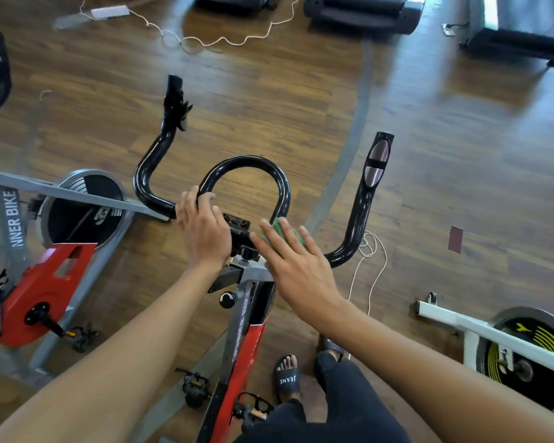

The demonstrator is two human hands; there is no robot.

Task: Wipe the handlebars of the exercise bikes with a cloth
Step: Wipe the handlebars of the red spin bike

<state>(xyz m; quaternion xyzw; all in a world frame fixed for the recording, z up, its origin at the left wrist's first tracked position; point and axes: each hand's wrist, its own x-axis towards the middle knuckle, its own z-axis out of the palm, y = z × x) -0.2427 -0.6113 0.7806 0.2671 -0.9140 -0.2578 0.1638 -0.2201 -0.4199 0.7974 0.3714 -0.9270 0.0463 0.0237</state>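
Down by the floor, a foot in a black sandal (287,375) is planted just beside the red-and-grey spinner bike (250,340), with the black adjuster knob (227,298) on its post a little above. Up at the bars now: the left hand (203,228) has its grip on the handlebars (253,163), fingers curled over the glossy black tube where the centre loop meets the crossbar, steadying it. The right hand (296,263) lies flat with straight fingers, no closed grip at all, pressing the green cloth (280,226) onto the crossbar at the loop's right foot; only a sliver of cloth peeks out between the fingers. That cloth looks soft and light, so I'd say it will bunch or slide off unless the palm pins it or the fingers wrap it round the tube. The bars look like rigid painted steel, slick and shiny, bolted to a heavy frame, so they should take firm pressure without budging. The two outer horns, left (151,167) and right (370,190), look the natural places to wrap and pull along. Beyond lies the wooden floor (461,155), a loose pale cord (221,39) snaking across it, and the treadmills (362,11) at the far end.
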